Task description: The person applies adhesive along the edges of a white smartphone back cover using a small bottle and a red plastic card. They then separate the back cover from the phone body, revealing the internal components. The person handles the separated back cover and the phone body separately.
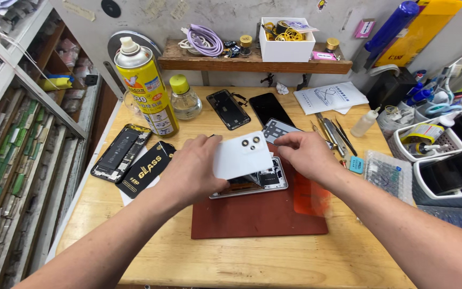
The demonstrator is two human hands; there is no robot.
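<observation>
Both hands hold a white phone back cover with two camera rings, tilted above an opened phone body. My left hand grips the cover's left edge. My right hand pinches its upper right corner. The phone body lies on a reddish-brown work mat on the wooden bench, with its inner parts showing under the cover.
A yellow spray can and a small bottle stand at the back left. Opened phones, a black screen-protector box, a dark screen, tweezers, papers and tool trays surround the mat.
</observation>
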